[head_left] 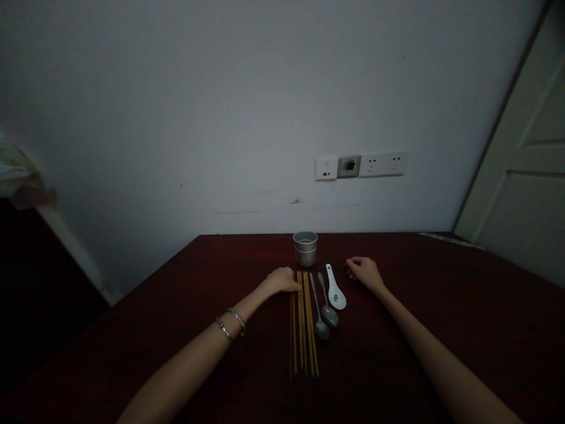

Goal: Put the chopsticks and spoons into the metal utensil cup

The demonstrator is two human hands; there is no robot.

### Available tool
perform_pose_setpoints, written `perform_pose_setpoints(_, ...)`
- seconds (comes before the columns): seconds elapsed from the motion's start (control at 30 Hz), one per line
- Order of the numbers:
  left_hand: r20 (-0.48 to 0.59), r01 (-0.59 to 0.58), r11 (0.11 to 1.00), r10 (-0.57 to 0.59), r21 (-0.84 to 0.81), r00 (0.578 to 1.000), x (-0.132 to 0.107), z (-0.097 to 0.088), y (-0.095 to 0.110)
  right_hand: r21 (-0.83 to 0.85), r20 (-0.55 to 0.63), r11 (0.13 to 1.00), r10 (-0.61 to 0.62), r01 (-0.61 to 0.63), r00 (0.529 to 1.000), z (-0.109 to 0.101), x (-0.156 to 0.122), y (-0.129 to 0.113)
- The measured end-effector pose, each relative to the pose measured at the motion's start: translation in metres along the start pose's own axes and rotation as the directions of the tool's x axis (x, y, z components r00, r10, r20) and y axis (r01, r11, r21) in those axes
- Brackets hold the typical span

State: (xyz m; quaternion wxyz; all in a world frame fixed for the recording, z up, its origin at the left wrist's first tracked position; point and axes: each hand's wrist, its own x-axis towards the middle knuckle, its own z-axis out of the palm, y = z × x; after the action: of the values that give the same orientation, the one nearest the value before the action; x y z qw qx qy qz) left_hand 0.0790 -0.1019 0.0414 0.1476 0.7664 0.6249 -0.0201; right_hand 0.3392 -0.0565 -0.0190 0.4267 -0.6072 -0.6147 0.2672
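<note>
Several wooden chopsticks (pixel 302 330) lie side by side on the dark red table, pointing away from me. My left hand (pixel 283 280) is closed at the far ends of the leftmost ones, thumb over them; the fingers behind are partly hidden. To the right of the chopsticks lie two metal spoons, one slim (pixel 322 330) and one with a wider bowl (pixel 330 317). Beside them is a white ceramic spoon (pixel 337 297) with a blue mark. My right hand (pixel 364 271) rests on the table right of it, fingers loosely curled in, with nothing visible in them.
A silvery metal cup (pixel 305 250) stands upright beyond the chopsticks, near the table's (pixel 247 247) back edge. Behind it rises a pale wall with sockets (pixel 371 165). A flat strip (pixel 450 239) lies at the back right, near a white door (pixel 529 171).
</note>
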Motion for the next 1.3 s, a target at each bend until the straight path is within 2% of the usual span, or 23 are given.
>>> perform_pose_setpoints(0.2,-0.087,0.068,0.997,-0.063,0.047,0.994,-0.001,0.007,0.006,0.000,-0.002,1.000,0.011,-0.011,1.000,-0.001,0.000,-0.001)
perform_pose_setpoints(0.33,-0.118,0.059,0.998,-0.056,0.022,0.991,-0.004,0.008,0.005,0.024,0.000,1.000,0.004,-0.004,1.000,0.000,0.001,0.001)
perform_pose_setpoints(0.43,-0.172,0.029,0.999,-0.032,-0.015,0.985,-0.006,-0.001,0.002,0.127,0.013,0.992,0.015,-0.016,1.000,0.000,0.002,0.003)
perform_pose_setpoints(0.53,-0.276,0.044,0.999,-0.050,-0.026,0.960,-0.011,-0.020,0.002,0.295,0.057,0.951,0.075,-0.089,0.996,-0.005,0.006,-0.005)
perform_pose_setpoints(0.6,-0.348,0.047,0.999,-0.053,-0.027,0.936,-0.017,-0.037,0.006,0.368,0.077,0.922,0.101,-0.123,0.992,-0.011,0.009,-0.022)
perform_pose_setpoints(0.67,-0.411,0.007,1.000,-0.016,-0.021,0.912,-0.025,-0.055,0.015,0.401,0.086,0.909,0.083,-0.111,0.993,-0.019,0.008,-0.051)
perform_pose_setpoints(0.77,-0.483,-0.077,0.997,0.062,-0.011,0.873,-0.041,-0.078,0.033,0.452,0.165,0.889,-0.011,-0.066,0.986,-0.029,-0.002,-0.108)
perform_pose_setpoints(0.83,-0.528,-0.113,0.993,0.086,-0.018,0.845,-0.051,-0.091,0.045,0.485,0.271,0.874,-0.122,-0.026,0.955,-0.034,-0.015,-0.146)
perform_pose_setpoints(0.93,-0.579,-0.140,0.990,0.096,-0.032,0.809,-0.059,-0.103,0.061,0.504,0.301,0.863,-0.210,0.032,0.930,-0.036,-0.032,-0.185)
perform_pose_setpoints(1.03,-0.604,-0.175,0.984,0.118,-0.037,0.788,-0.061,-0.107,0.072,0.511,0.276,0.853,-0.276,0.103,0.921,-0.035,-0.039,-0.199)
perform_pose_setpoints(1.13,-0.625,-0.195,0.981,0.138,-0.024,0.768,-0.060,-0.104,0.077,0.506,0.241,0.847,-0.322,0.164,0.916,-0.033,-0.039,-0.199)
perform_pose_setpoints(1.3,-0.608,-0.159,0.987,0.122,-0.007,0.785,-0.062,-0.096,0.081,0.426,0.166,0.846,-0.421,0.321,0.892,-0.029,-0.036,-0.198)
